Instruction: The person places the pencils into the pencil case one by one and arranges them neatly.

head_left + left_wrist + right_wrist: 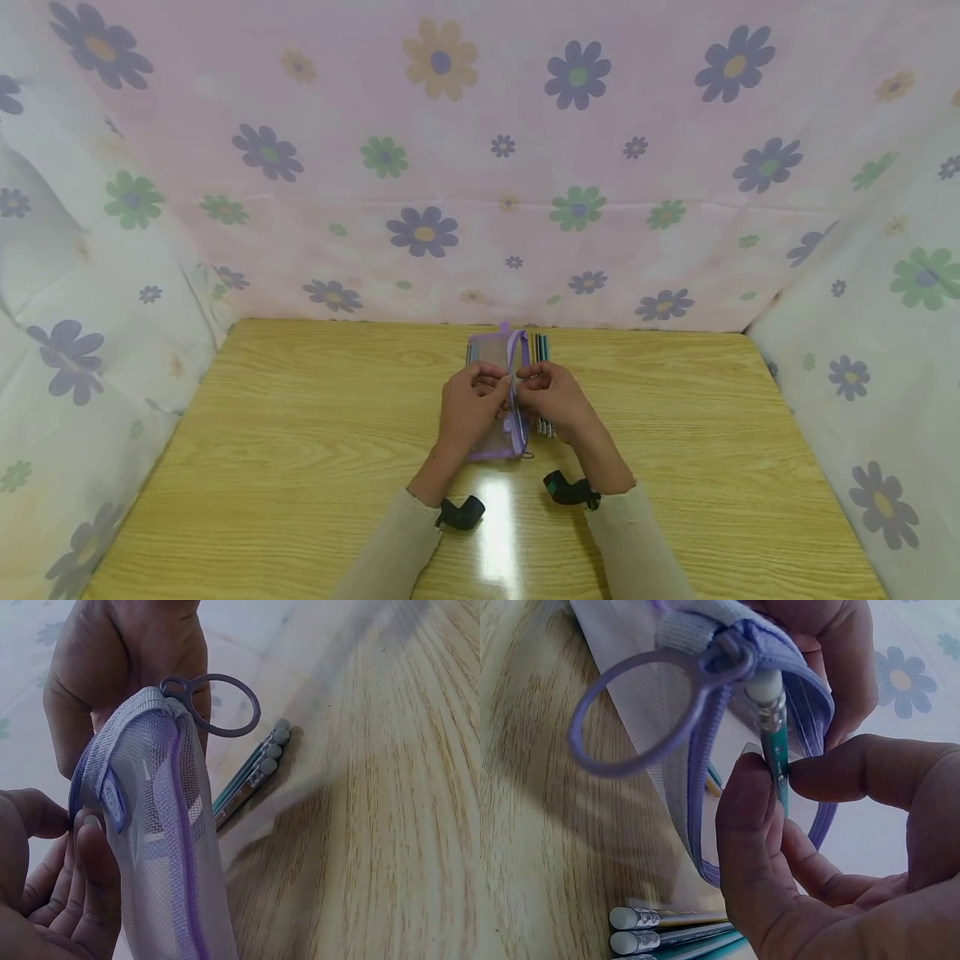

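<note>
A purple-trimmed mesh pencil case lies on the table, its zipped side gaping open in the right wrist view. My left hand pinches the edge of its opening, near a small label. With thumb and fingers my right hand grips a teal pencil at the mouth of the case. The white eraser end sits close to the zip's purple ring pull; the pencil's other end is hidden. More pencils lie side by side on the table, right of the case.
The light wooden table is bordered at the back and both sides by flowered cloth. A black wrist device is on the left wrist, another on the right.
</note>
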The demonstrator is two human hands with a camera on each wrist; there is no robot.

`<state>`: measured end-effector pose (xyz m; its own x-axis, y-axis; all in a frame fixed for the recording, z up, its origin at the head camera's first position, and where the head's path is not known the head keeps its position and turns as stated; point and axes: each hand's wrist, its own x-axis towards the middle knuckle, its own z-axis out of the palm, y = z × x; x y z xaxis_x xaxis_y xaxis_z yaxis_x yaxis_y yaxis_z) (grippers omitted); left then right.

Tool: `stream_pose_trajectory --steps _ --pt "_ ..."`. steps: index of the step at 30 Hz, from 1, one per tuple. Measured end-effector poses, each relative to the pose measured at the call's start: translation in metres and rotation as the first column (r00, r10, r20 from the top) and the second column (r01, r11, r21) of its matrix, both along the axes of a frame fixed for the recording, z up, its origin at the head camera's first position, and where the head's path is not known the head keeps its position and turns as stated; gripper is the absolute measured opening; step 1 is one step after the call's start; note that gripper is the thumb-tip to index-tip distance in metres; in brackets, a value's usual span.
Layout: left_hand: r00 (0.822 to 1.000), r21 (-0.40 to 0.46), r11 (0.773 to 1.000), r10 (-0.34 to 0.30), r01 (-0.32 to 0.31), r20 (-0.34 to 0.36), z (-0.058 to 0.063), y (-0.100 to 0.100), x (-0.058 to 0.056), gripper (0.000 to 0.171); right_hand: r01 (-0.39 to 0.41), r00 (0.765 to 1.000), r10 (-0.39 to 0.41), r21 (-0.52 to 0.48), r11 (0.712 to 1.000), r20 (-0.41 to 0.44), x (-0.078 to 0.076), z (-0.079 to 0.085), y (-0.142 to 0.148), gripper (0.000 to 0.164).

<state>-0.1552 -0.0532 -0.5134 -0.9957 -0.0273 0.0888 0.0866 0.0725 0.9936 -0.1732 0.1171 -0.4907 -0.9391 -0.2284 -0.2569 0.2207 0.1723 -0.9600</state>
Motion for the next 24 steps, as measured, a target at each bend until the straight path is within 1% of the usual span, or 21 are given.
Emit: stream_pose_trajectory --steps 7,11,19,24 --pt "1.000 -0.013 1.000 0.009 -0.009 -0.011 -0.0013 -0.0002 -0.0001 0.011 -0.017 0.999 0.017 0.016 1.000 -0.030 0.0017 0.0001 0.0003 0.030" --pt "1.000 -0.011 1.000 0.001 -0.001 0.000 -0.0013 -0.0002 0.0000 0.012 -0.017 0.999 0.019 0.037 0.999 -0.045 0.0015 0.0005 0.0011 0.026" --pt "1.000 -0.010 1.000 0.004 -0.004 0.008 -0.0012 0.0001 -0.0007 0.008 0.023 0.997 -0.017 0.083 0.996 -0.070 -0.0018 0.0009 0.0041 0.028" --pt "1.000 -0.003 1.000 0.009 -0.009 0.012 -0.0005 0.0005 -0.0001 0.009 0.054 0.994 -0.040 0.129 0.990 -0.103 -0.0022 0.0009 0.0083 0.030"
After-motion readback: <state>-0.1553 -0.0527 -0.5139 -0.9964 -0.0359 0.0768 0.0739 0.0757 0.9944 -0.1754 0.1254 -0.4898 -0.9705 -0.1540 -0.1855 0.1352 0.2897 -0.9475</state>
